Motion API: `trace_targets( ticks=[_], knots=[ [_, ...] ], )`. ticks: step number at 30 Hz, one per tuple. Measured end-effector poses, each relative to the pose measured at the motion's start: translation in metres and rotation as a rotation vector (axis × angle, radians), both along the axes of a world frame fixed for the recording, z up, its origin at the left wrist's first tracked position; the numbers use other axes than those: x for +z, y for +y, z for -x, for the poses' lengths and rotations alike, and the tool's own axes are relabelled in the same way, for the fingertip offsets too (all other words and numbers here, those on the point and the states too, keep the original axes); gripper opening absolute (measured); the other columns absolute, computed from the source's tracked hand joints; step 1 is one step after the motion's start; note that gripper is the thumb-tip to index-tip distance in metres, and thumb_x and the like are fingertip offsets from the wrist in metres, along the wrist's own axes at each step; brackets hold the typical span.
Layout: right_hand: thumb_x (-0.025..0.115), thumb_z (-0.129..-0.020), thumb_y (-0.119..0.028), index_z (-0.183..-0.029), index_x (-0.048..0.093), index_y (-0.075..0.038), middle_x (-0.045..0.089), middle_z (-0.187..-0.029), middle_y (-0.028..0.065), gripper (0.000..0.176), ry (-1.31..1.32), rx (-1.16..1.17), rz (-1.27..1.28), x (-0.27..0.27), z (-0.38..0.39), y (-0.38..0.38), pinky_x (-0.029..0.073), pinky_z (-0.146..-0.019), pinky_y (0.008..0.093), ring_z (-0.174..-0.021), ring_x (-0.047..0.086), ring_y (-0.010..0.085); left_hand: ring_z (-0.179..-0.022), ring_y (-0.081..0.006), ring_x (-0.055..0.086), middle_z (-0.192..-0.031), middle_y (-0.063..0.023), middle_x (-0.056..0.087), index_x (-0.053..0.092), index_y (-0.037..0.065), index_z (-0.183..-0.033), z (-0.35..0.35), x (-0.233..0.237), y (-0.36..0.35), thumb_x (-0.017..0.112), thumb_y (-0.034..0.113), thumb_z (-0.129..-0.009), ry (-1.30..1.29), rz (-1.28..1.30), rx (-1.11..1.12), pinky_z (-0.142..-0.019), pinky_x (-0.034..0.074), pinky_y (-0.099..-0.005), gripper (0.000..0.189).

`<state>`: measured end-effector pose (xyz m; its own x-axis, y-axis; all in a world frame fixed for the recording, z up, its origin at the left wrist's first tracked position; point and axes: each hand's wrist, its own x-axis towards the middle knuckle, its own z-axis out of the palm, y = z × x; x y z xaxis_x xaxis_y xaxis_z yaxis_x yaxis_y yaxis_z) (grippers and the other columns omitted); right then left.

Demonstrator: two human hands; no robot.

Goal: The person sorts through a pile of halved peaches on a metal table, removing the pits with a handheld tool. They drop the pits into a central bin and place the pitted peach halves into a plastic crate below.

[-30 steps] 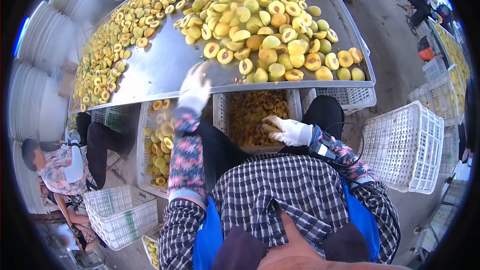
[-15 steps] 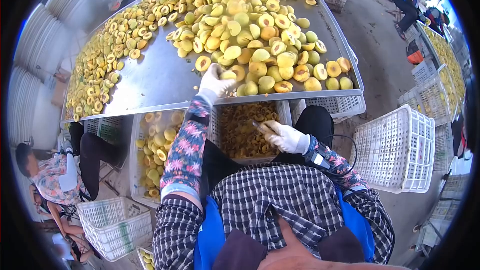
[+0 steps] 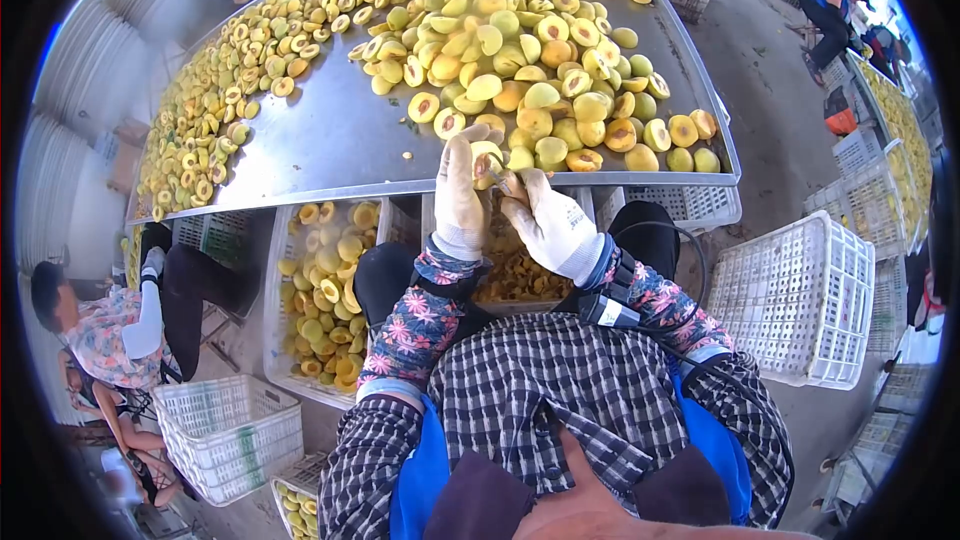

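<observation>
Works at the front edge of the counter [image 3: 330,140], with bare metal to the left and piled fruit [image 3: 540,80] just ahead. Angles both forearms inward above a crate [image 3: 428,215]. Grasps a fruit half [image 3: 484,162] between the fingers of the left hand [image 3: 460,190]; pinches a small tool [image 3: 507,183] in the right hand [image 3: 556,224], beside the fruit half.

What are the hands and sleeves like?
Left hand and right hand: white gloves with tan tint. Pink-flowered navy oversleeves, light-blue cuffs; black-and-white checked shirt sleeves. Dark wrist bands; right: white-labelled black box, black cable.
</observation>
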<state>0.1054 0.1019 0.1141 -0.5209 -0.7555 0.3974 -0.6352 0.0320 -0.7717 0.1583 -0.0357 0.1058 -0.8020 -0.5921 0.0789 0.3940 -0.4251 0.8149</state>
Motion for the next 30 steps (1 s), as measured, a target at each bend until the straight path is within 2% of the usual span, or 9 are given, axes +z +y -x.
trace_targets(
  ticks=[6,12,14,18,22,24,25,28,30],
  knots=[
    [0.054,-0.092,-0.012,-0.118,0.040,-0.001,0.061,-0.082,0.0252,0.031,-0.197,0.062,0.127,-0.007,-0.007,-0.003,0.047,-0.063,0.0483,-0.076,0.061,0.0454,-0.094,-0.0163,0.059,-0.109,-0.0072,0.060,0.055,0.002,-0.113,0.006,-0.008,0.015,0.048,0.040,-0.099,0.017,0.241,0.172,-0.085,0.049,-0.0310,0.041],
    [0.054,-0.093,-0.014,-0.120,0.040,0.001,0.062,-0.085,0.0252,0.034,-0.073,0.069,-0.123,-0.011,-0.001,0.005,0.049,-0.066,0.0466,-0.080,0.061,0.0452,-0.096,-0.0217,0.060,-0.110,-0.0124,0.060,0.052,0.000,-0.114,-0.006,0.007,0.019,0.042,0.047,-0.100,-0.038,0.146,0.079,-0.088,0.050,-0.0356,0.050],
    [0.051,-0.096,-0.013,-0.120,0.043,0.000,0.061,-0.087,0.0224,0.029,-0.098,0.140,-0.138,-0.011,0.003,0.007,0.048,-0.067,0.0416,-0.082,0.062,0.0418,-0.097,-0.0249,0.060,-0.109,-0.0147,0.059,0.051,0.000,-0.113,-0.007,0.006,0.015,0.040,0.050,-0.099,-0.013,-0.186,-0.031,-0.089,0.050,-0.0377,0.053],
    [0.052,-0.096,-0.021,-0.122,0.042,0.000,0.062,-0.084,0.0235,0.034,-0.238,0.234,-0.165,-0.014,0.014,0.008,0.049,-0.068,0.0434,-0.078,0.062,0.0417,-0.091,-0.0281,0.061,-0.101,-0.0131,0.057,0.050,0.000,-0.103,-0.004,0.003,0.015,0.047,0.051,-0.097,-0.093,-0.111,0.059,-0.084,0.052,-0.0429,0.051],
    [0.047,-0.100,-0.031,-0.116,0.048,-0.003,0.059,-0.074,0.0137,0.032,-0.317,0.390,-0.221,-0.014,0.018,0.013,0.048,-0.060,0.0364,-0.062,0.059,0.0259,-0.080,-0.0296,0.061,-0.081,-0.0129,0.056,0.051,0.003,-0.080,-0.006,0.008,0.008,0.055,0.046,-0.094,-0.081,-0.280,-0.181,-0.080,0.054,-0.0443,0.045],
    [0.045,-0.101,-0.038,-0.112,0.051,-0.006,0.053,-0.064,0.0048,0.034,-1.002,0.478,-0.312,-0.009,0.013,0.018,0.039,-0.043,0.0269,-0.045,0.049,0.0153,-0.074,-0.0289,0.060,-0.074,-0.0118,0.056,0.052,0.006,-0.072,-0.002,0.007,0.005,0.055,0.045,-0.095,-0.189,-0.290,-0.158,-0.078,0.053,-0.0465,0.045],
    [0.044,-0.101,-0.042,-0.108,0.052,-0.009,0.042,-0.057,-0.0025,0.035,-1.233,0.455,-0.267,-0.001,0.005,0.020,0.025,-0.034,0.0207,-0.036,0.034,0.0069,-0.074,-0.0290,0.060,-0.074,-0.0109,0.057,0.052,0.007,-0.071,0.000,0.002,0.001,0.054,0.044,-0.095,-0.137,-0.354,-0.284,-0.078,0.053,-0.0476,0.044],
    [0.045,-0.100,-0.042,-0.105,0.052,-0.008,0.038,-0.054,-0.0033,0.035,-1.706,0.682,-0.104,-0.008,0.002,0.026,0.024,-0.032,0.0221,-0.034,0.031,0.0072,-0.072,-0.0302,0.061,-0.073,-0.0090,0.058,0.054,0.010,-0.070,0.000,-0.008,-0.001,0.052,0.044,-0.096,-0.039,-0.503,-0.428,-0.082,0.051,-0.0495,0.043],
    [0.045,-0.100,-0.041,-0.105,0.053,-0.007,0.036,-0.054,-0.0037,0.035,-1.760,0.690,-0.149,-0.008,0.001,0.032,0.023,-0.033,0.0221,-0.035,0.029,0.0065,-0.072,-0.0310,0.063,-0.075,-0.0094,0.060,0.057,0.010,-0.072,0.000,-0.010,-0.004,0.054,0.044,-0.095,-0.085,-0.665,-0.437,-0.083,0.051,-0.0496,0.041]
  ],
)
